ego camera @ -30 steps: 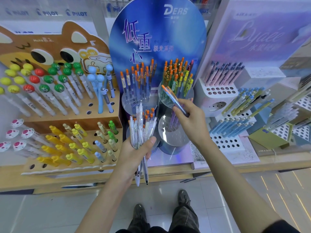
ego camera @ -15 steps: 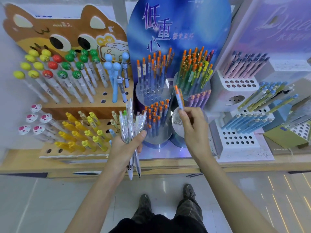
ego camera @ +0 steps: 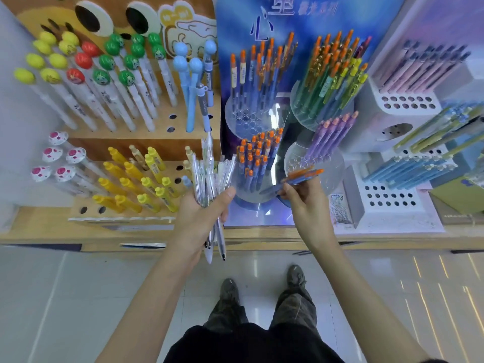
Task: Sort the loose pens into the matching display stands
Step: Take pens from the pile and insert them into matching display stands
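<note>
Blue-and-orange pens [ego camera: 301, 178] lie pinched in right hand [ego camera: 301, 205] fingers [ego camera: 284, 189].

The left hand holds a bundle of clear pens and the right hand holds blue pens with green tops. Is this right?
Not quite. In the head view the right hand holds blue pens with orange tops, not green. The left hand does hold a bundle of clear pens.

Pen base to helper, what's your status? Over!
Left hand grips bundle of clear plastic pens. Right hand pinches blue pens with orange caps, held sideways. Matching clear round stand just left, nothing between.
</note>
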A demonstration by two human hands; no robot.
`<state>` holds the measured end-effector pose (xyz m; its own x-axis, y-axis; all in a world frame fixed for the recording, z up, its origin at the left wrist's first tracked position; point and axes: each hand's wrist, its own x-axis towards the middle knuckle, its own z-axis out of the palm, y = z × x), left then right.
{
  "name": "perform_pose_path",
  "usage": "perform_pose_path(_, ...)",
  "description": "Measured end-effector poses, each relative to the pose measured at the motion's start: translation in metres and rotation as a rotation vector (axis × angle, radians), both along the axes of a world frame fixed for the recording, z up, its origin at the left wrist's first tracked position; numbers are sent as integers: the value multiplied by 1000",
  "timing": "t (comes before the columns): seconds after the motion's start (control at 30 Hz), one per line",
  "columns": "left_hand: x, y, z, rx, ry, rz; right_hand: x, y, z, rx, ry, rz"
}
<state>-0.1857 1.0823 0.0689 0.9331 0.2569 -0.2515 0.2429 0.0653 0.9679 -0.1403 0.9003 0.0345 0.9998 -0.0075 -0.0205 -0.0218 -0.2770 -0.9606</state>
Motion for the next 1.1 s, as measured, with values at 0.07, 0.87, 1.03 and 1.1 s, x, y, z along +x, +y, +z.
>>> perform_pose_path(0.07,1,1,-1,7,-4,-10,-4,4,-8,-4,24,6)
perform_pose_path(0.87,-9,6,3,2,8,-14,5,9,-16,-160,-13,-52)
perform_pose_path(1.03,-11,8,1,14,4,-8,0,8,-22,-113,-15,-37)
perform_pose_path(1.1,-11,9,0,23,-2,-13,-2,8,-23,-112,-28,-37)
